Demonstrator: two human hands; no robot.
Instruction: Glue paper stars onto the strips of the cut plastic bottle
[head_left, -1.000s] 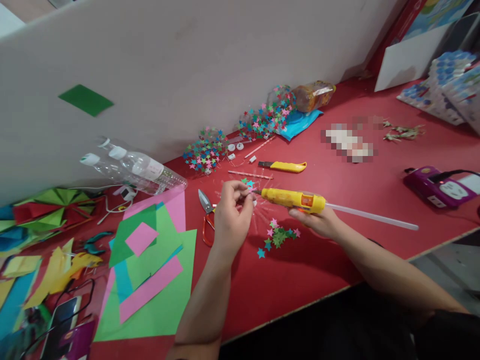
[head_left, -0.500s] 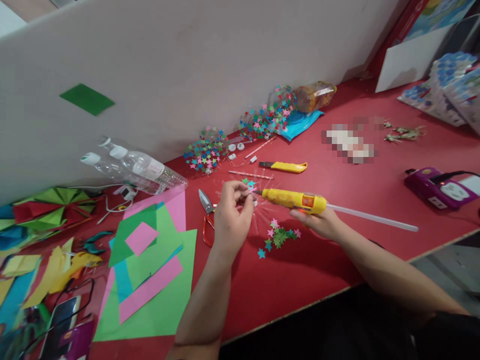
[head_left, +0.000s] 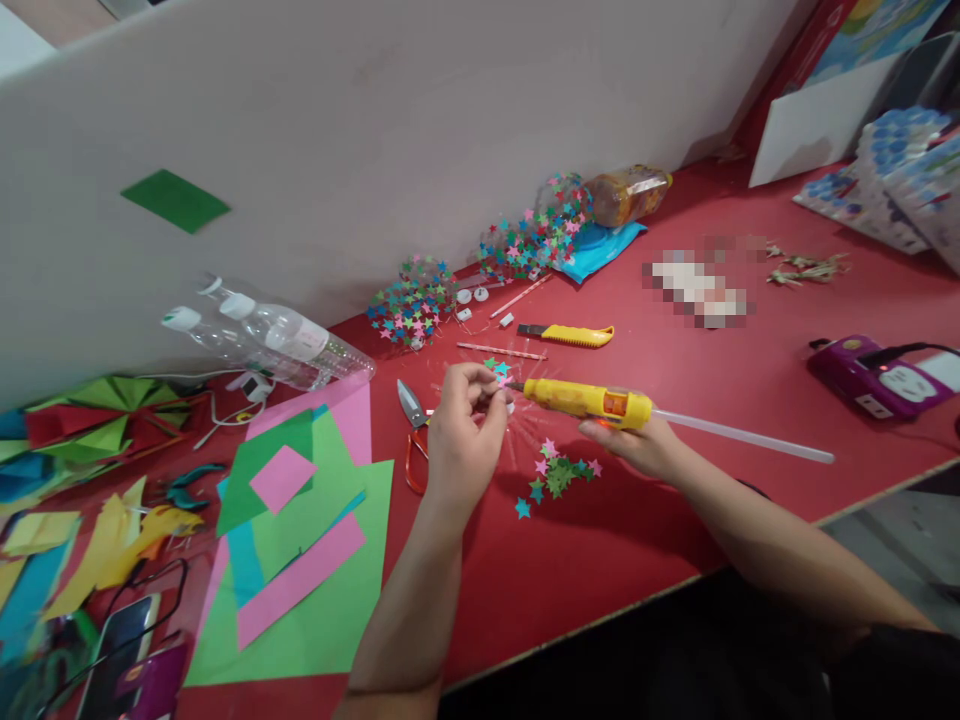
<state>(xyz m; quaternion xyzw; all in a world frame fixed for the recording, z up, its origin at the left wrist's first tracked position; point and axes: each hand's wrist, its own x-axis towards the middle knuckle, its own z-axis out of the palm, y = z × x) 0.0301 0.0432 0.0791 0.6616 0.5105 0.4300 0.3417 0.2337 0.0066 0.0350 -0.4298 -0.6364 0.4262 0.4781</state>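
Note:
My right hand [head_left: 634, 442] is wrapped round a yellow hot glue gun [head_left: 589, 400], with a long clear glue stick [head_left: 742, 436] out of its back end. The nozzle points left, right at the fingertips of my left hand [head_left: 471, 420]. Those fingers are pinched on a small pink paper star [head_left: 505, 382], partly hidden by them. Clear thin strands fan out on the table beneath the nozzle. Blue and green stars show just behind my left fingertips. A loose pile of paper stars [head_left: 559, 472] lies below the glue gun.
Scissors [head_left: 411, 405] lie left of my left hand. Behind are a yellow utility knife [head_left: 577, 334], striped straws [head_left: 502, 350] and star-covered clusters [head_left: 412, 300]. Coloured paper sheets [head_left: 330, 610] and plastic bottles [head_left: 277, 325] are at left. A purple power socket [head_left: 874, 378] sits at right.

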